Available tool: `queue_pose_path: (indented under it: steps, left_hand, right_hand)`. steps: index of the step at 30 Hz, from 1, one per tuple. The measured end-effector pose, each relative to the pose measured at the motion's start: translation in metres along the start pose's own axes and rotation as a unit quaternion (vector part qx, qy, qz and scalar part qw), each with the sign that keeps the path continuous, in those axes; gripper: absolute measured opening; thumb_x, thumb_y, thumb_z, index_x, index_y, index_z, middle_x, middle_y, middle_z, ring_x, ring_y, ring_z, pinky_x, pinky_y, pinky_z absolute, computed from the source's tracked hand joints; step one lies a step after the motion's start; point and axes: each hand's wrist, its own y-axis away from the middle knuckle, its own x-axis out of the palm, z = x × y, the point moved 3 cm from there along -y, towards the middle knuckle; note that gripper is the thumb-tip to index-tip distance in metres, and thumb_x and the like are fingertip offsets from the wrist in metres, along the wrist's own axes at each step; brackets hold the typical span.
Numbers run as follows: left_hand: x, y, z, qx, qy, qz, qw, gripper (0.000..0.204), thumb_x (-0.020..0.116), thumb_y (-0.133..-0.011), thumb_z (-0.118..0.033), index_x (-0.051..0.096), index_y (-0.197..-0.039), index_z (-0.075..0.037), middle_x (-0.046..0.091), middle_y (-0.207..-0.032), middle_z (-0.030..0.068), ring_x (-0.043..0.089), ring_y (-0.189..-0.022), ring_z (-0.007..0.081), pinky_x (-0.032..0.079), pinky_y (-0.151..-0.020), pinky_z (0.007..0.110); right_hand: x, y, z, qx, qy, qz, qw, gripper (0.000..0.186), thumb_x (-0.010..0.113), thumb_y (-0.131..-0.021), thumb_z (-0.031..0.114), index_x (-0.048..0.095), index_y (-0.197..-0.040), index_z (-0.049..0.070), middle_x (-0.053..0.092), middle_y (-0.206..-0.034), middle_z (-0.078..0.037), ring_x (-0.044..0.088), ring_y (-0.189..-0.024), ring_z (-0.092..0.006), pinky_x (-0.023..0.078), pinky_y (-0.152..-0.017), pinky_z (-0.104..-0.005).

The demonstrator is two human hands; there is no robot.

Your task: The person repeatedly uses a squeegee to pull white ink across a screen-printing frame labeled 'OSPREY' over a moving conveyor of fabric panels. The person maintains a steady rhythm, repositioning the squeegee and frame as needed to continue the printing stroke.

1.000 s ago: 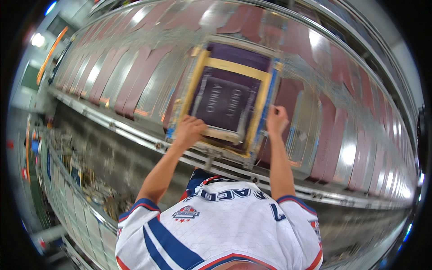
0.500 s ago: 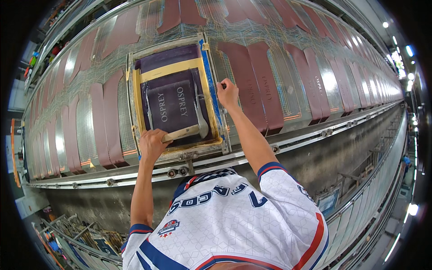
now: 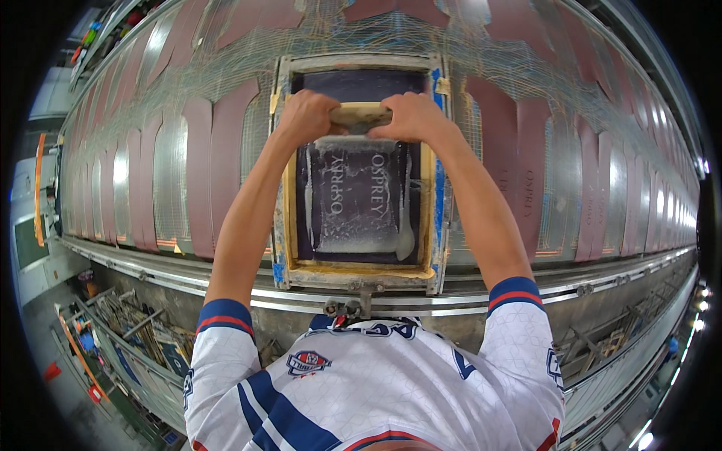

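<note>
The left hand (image 3: 310,118) is closed around the nine o'clock end of a pale, straight squeegee-like bar (image 3: 361,114) and the right hand (image 3: 412,118) around its three o'clock end, presumably to spread pressure evenly. The bar lies toward twelve o'clock on a dark-purple mesh screen (image 3: 357,229), whose grey rectangular frame (image 3: 316,279) sits beside a silver metal rail (image 3: 481,299) at six o'clock, apparently for alignment.

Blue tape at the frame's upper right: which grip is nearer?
Right: the right grip is just below-left of the tape; the left grip, over the left side of the frame.
</note>
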Motion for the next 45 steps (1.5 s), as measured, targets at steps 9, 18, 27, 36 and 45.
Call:
queue_pose_path:
  steps: [9,18,27,36,45]
  left_hand:
    - [0.032,0.096,0.007,0.012,0.011,-0.068,0.998,0.03,0.088,-0.064,-0.034,0.069,-0.072,-0.012,0.069,-0.072,0.01,0.069,-0.078,0.0338,0.051,-0.076,0.048]
    - [0.045,0.26,-0.065,0.046,0.042,-0.017,0.998,0.024,0.088,-0.067,-0.027,0.075,-0.081,-0.012,0.072,-0.076,0.0054,0.068,-0.078,0.025,0.045,-0.079,0.041]
    - [0.014,0.054,0.021,0.03,-0.037,-0.008,0.999,0.035,0.09,-0.064,-0.043,0.077,-0.084,-0.017,0.073,-0.079,0.0086,0.071,-0.083,0.0291,0.045,-0.084,0.044]
    - [0.03,0.019,0.039,0.048,-0.011,-0.055,0.997,0.039,0.09,-0.061,-0.047,0.076,-0.081,-0.017,0.071,-0.07,0.0069,0.07,-0.075,0.0294,0.046,-0.083,0.042]
    - [0.057,0.239,-0.044,0.047,0.035,-0.029,0.998,0.032,0.09,-0.061,-0.036,0.072,-0.076,-0.015,0.068,-0.069,0.0032,0.066,-0.072,0.0233,0.043,-0.078,0.04]
  right_hand:
    - [0.081,0.033,0.047,-0.068,0.107,-0.056,0.99,0.033,0.079,-0.074,0.032,0.076,-0.098,0.01,0.074,-0.089,-0.014,0.07,-0.091,-0.0335,0.05,-0.088,-0.0466]
    - [0.159,0.178,0.11,-0.085,0.072,-0.043,0.993,0.025,0.079,-0.072,0.03,0.077,-0.092,0.014,0.069,-0.082,-0.014,0.067,-0.088,-0.0322,0.05,-0.085,-0.0451]
    - [0.04,-0.004,0.036,-0.002,0.024,0.008,1.0,0.041,0.083,-0.072,0.035,0.077,-0.102,0.008,0.075,-0.101,-0.019,0.072,-0.098,-0.0375,0.058,-0.087,-0.0464]
    - [0.047,-0.043,0.009,-0.012,-0.034,-0.06,0.998,0.029,0.085,-0.074,0.027,0.075,-0.088,0.004,0.065,-0.059,-0.012,0.064,-0.053,-0.025,0.052,-0.058,-0.0398]
    - [0.158,0.143,0.104,-0.06,0.081,-0.001,0.995,0.029,0.081,-0.076,0.034,0.075,-0.092,0.011,0.074,-0.087,-0.01,0.07,-0.089,-0.0282,0.049,-0.086,-0.0433]
